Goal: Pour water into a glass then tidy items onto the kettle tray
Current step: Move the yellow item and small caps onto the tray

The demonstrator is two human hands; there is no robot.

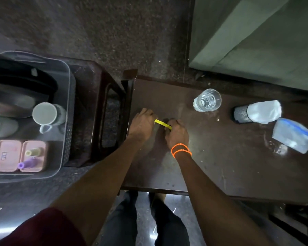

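Note:
Both my hands meet over the left part of the dark wooden table (220,166). My left hand (142,125) and my right hand (176,134) each pinch one end of a thin yellow sachet (162,123), stretched between them just above the tabletop. A clear glass (207,100) with water in it stands upright behind my right hand. The grey kettle tray (64,121) sits on a stool at the left; it holds a dark kettle (20,86), a white cup (44,113) and two pink trays (20,155) with small tubes.
At the table's right lie a grey cup wrapped in white paper (256,112) on its side and a clear zip bag (292,134). A green bedspread (256,36) fills the back right. A dark stool (103,112) stands between the tray and the table.

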